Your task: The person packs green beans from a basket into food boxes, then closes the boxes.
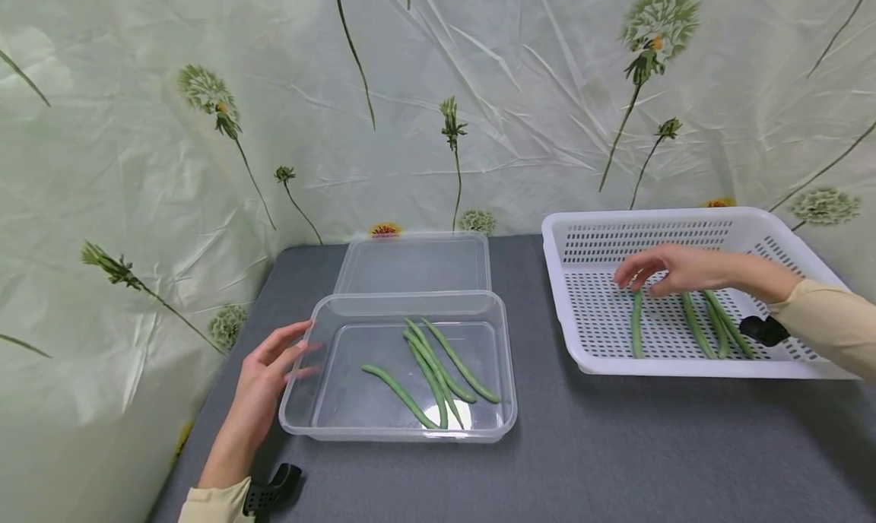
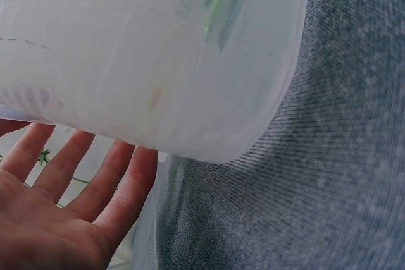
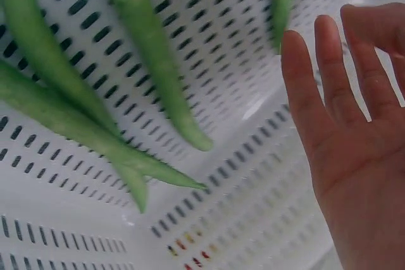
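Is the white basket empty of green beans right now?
No, several green beans lie inside the white basket.

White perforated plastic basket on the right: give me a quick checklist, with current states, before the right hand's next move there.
1. Right hand over the white perforated plastic basket: ok.
2. Slim green beans available in the basket: ok, four show.
3. Right fingers wrapped round a bean: not ok, no grip shows.
4. Right hand touching the leftmost bean: cannot tell, they overlap in the head view.
5. Clear rectangular plastic container uncovered: ok, the flat clear plastic lid lies behind it.
6. Left hand at the container's left wall: ok; how firmly it steadies it, cannot tell.
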{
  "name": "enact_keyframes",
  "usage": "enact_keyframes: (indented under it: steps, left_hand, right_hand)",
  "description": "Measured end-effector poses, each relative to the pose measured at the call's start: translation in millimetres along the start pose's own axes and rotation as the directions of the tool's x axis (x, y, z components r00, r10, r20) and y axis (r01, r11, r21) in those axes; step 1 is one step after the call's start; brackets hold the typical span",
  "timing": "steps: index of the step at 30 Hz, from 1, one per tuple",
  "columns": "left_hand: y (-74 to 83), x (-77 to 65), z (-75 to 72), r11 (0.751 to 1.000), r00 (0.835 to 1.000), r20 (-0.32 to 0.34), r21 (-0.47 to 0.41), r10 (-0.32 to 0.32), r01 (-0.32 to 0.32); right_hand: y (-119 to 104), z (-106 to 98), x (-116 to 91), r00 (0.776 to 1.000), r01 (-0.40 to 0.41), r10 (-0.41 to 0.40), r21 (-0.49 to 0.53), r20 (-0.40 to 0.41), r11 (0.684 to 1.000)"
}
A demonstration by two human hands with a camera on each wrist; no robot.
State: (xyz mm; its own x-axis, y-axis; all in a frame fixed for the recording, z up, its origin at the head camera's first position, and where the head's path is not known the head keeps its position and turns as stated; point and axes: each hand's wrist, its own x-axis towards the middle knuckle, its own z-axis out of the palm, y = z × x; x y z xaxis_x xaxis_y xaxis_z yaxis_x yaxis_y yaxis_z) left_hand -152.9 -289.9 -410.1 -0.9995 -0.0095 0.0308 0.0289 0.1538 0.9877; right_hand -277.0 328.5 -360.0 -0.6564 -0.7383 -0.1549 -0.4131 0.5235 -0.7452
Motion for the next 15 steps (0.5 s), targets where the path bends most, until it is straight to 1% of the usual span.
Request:
enact_keyframes:
  steps: [2, 5, 8, 10, 12, 15]
  left_hand:
    - [-0.2, -0.1, 0.3, 1.0, 1.0, 0.0, -0.001, 0.001, -0.001]
    - [0.0, -0.3, 0.8, 1.0, 1.0, -0.002, -0.008, 0.002, -0.002]
    - [-0.3, -0.2, 0.7, 1.0, 1.0, -0.007, -0.007, 0.0, 0.0]
    - [-0.5, 0.0, 0.5, 1.0, 1.0, -0.01, -0.002, -0.004, 0.004]
    - [-0.8, 0.3, 0.2, 1.0, 1.0, -0.009, 0.005, -0.007, 0.007]
    - [-0.4, 0.6, 0.0, 1.0, 1.0, -0.011, 0.011, -0.009, 0.009]
  right_hand:
    - [5, 0, 1, 1.0, -0.002, 0.002, 0.004, 0.006, 1.0]
    - [10, 0, 4, 1.0, -0.023, 0.022, 0.037, 0.021, 0.999]
    - [12, 2, 6, 0.996, -0.082, 0.079, 0.101, 0.035, 0.991]
    - [13, 3, 7, 0.992, -0.124, 0.121, 0.12, 0.04, 0.985]
    - [14, 4, 8, 0.987, -0.162, 0.158, 0.13, 0.04, 0.978]
    - [14, 5, 10, 0.982, -0.188, 0.186, 0.102, 0.03, 0.977]
